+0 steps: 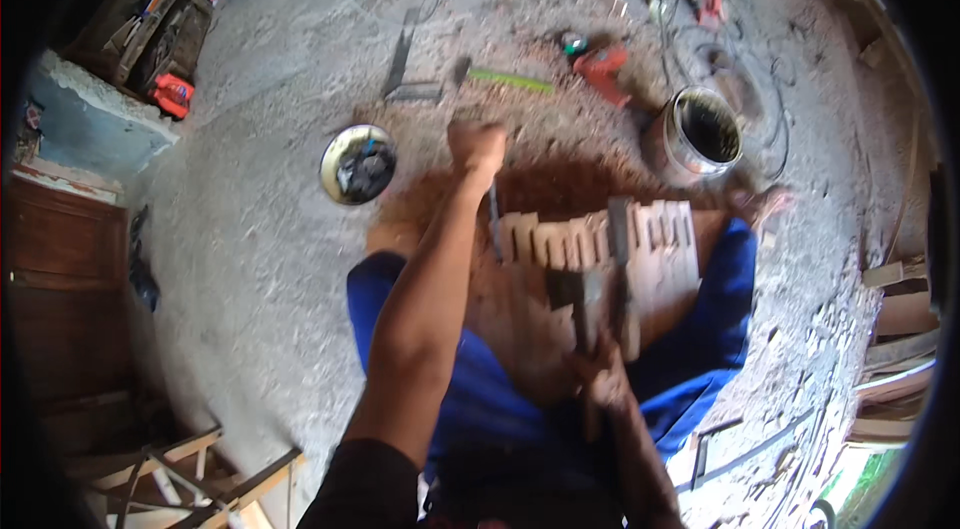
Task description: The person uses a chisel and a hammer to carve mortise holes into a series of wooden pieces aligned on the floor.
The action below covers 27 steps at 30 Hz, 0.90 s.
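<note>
My left hand (478, 151) is a closed fist above the far left end of a row of pale wooden pieces (530, 274). Below the fist runs the thin dark blade of what looks like a chisel (495, 224), its lower end by the leftmost piece. Long slots are cut in the far ends of the pieces, which lie side by side between my legs. My right hand (605, 379) grips the handle of a dark-headed hammer (572, 289), held low over the wood. Just right of the hammer, a long dark tool with a wooden handle (620, 234) lies across the pieces; its kind is unclear.
Beyond my left hand are a metal square (413, 91), a green-handled hammer (510, 80) and a red power tool (603, 74). A white tub with dark contents (330, 169) stands left, a bucket (672, 151) right. Cables (780, 129) trail past the bucket. Wooden frames (200, 459) stand lower left.
</note>
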Available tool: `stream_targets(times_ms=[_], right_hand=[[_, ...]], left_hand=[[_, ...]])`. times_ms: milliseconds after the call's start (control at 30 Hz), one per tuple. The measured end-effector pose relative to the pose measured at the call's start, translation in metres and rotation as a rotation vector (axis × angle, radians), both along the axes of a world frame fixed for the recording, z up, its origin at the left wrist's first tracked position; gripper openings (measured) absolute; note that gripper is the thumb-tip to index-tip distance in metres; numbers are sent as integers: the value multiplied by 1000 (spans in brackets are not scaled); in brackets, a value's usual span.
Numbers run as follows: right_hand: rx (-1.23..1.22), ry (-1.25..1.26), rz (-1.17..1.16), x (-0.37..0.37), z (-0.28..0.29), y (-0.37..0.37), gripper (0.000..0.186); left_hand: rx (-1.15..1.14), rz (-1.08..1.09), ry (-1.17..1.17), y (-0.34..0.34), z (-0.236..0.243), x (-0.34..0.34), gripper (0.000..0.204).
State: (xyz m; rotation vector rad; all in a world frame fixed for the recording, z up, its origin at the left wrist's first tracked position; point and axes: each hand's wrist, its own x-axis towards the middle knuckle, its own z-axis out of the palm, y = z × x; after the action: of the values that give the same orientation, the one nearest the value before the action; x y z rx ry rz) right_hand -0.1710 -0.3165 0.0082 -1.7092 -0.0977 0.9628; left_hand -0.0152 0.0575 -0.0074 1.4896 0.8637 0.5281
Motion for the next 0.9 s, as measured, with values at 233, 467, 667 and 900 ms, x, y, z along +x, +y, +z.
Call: stream_targets(times_ms=[233, 467, 667, 900], right_hand=[[65, 28, -127, 14, 8, -9, 55], [27, 17, -53, 11, -2, -12, 54], [114, 98, -59, 7, 29, 6, 49], [85, -15, -72, 9, 4, -13, 45]], left_hand=[[406, 91, -324, -79, 40, -4, 15], [233, -20, 91, -29, 3, 15, 23], [-119, -39, -44, 7, 3, 8, 13], [165, -22, 6, -57, 12, 8, 29]])
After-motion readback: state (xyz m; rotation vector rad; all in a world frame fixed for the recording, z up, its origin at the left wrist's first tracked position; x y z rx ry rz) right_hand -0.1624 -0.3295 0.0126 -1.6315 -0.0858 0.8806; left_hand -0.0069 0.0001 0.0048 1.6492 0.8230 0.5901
